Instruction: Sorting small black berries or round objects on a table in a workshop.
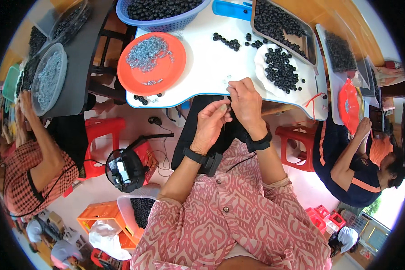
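Observation:
My left hand [210,124] and my right hand [247,104] meet in front of the near edge of the white table [202,72]. Both are closed, thumb against fingers; whatever they pinch is too small to make out. Left of them on the table lies an orange plate [174,74] with a heap of small grey-blue pieces [148,53]. To the right, a white scalloped dish [262,74] holds round black beads [281,67]. Loose black beads [229,42] lie farther back, and several more [141,99] rest by the orange plate.
A purple-blue basket [175,23] and a metal tray [310,42], both with black beads, stand at the back. A person [45,166] sits at left, another [355,162] at right. Red stools [297,144], a black bag [123,168] and an orange crate [99,213] stand on the floor.

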